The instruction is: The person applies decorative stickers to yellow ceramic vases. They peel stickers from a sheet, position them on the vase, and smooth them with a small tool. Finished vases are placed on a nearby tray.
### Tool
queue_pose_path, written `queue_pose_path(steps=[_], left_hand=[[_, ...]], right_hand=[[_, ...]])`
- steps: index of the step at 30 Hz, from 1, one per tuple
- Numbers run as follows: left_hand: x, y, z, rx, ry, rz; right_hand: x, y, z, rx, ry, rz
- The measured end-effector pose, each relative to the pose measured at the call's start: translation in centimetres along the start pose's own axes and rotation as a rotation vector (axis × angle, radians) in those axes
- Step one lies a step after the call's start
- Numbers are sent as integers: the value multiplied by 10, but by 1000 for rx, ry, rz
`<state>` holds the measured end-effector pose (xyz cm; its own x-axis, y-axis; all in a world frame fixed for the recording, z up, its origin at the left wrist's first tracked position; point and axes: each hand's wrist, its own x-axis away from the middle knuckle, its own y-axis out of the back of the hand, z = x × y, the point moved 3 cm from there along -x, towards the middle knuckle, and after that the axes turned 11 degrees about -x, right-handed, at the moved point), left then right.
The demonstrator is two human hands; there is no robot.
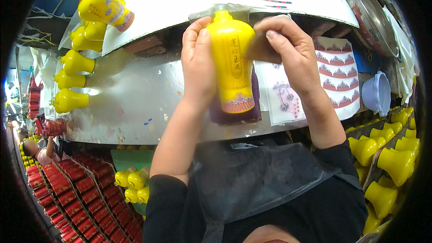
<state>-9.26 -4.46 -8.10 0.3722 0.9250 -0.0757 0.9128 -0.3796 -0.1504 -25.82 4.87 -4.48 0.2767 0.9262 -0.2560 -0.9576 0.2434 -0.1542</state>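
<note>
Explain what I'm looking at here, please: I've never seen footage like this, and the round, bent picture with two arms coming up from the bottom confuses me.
There is no machine here, only a person at work. The single picture comes from a wide fisheye camera worn on the person's head and aimed down, so straight edges bend near the rim and the forearms enter from below. The left hand steadies a yellow vase-shaped bottle lying on a metal worktable. The right hand presses a brownish pad against the bottle's side. Sheets of printed decals lie to the right, and more yellow bottles line the table's left side. Red boxes sit stacked below left, and further yellow bottles fill crates at the right.
</note>
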Motion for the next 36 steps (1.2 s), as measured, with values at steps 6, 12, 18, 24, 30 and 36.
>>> queue_pose_path(steps=[6,12,18,24,30,36], left_hand=[[-19,5,2,-462,-121,-106],[-19,6,7,-342,-98,-118],[4,10,18,-492,-214,-64],[38,24,43,-556,-228,170],[51,31,50,-620,-277,254],[48,29,53,-426,-39,329]], right_hand=[[-10,-26,7,751,377,216],[-15,-24,3,782,278,239],[-21,-20,6,823,289,288],[-14,-13,-9,800,217,243],[22,-5,-32,620,-202,240],[23,-1,-47,497,-171,259]])
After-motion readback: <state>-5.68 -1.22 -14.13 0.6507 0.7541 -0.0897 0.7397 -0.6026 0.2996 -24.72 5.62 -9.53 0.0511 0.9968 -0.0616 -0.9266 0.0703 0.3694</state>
